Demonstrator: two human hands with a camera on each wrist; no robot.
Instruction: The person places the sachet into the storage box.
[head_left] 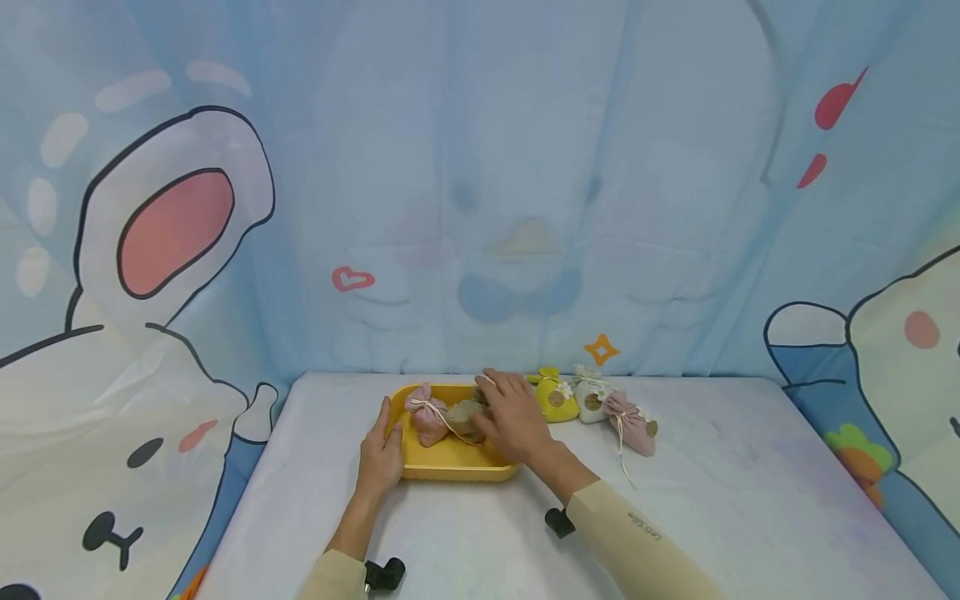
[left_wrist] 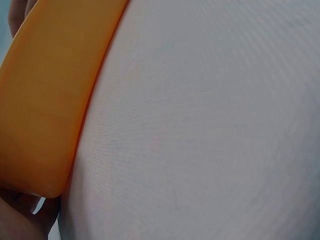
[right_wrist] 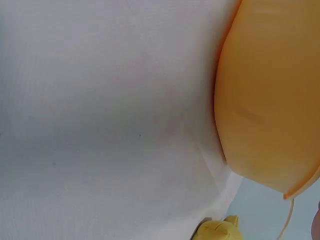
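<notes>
A yellow tray (head_left: 459,473) stands on the white table, a pink drawstring pouch (head_left: 429,423) and an olive drawstring pouch (head_left: 465,419) inside it. My left hand (head_left: 381,454) holds the tray's left end, thumb at the rim and fingers along the outside. In the left wrist view, fingers (left_wrist: 20,220) curl at the tray corner (left_wrist: 35,125). My right hand (head_left: 513,417) reaches over the tray's right side and grips the olive pouch, thumb and forefinger on either side of its top. The hand hides part of it. In the right wrist view a thin cord (right_wrist: 287,220) hangs past the rim.
Right of the tray lie a yellow pouch (head_left: 555,398), a whitish pouch (head_left: 589,395) and a dusty pink pouch (head_left: 633,425) with a trailing cord. A blue cartoon curtain (head_left: 510,208) hangs behind the table.
</notes>
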